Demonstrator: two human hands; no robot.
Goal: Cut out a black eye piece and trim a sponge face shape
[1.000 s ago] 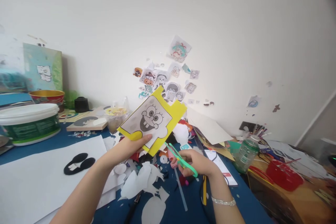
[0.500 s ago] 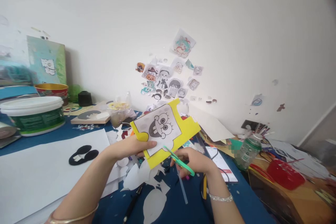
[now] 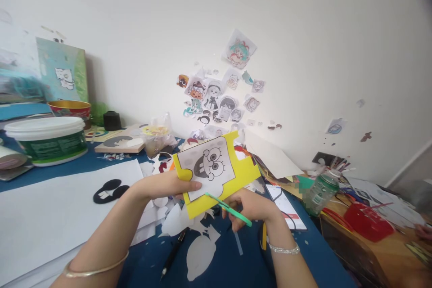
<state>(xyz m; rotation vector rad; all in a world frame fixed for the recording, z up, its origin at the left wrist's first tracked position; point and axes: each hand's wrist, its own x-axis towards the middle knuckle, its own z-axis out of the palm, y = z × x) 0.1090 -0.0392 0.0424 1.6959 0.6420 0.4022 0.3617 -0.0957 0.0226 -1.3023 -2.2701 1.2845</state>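
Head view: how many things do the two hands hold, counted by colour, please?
Yellow: 1, the yellow card with the cartoon print, in the left hand.
Green: 1, the green scissors, in the right hand.
Total: 2.

Yellow card (image 3: 236,175): matt paper, printed white sheet on front. Scissors (image 3: 229,209): smooth green plastic. Tub (image 3: 50,141): glossy white plastic. Tabletop (image 3: 236,265): matt blue. Bracelet (image 3: 283,248): shiny metal. Bottle (image 3: 319,193): clear green plastic
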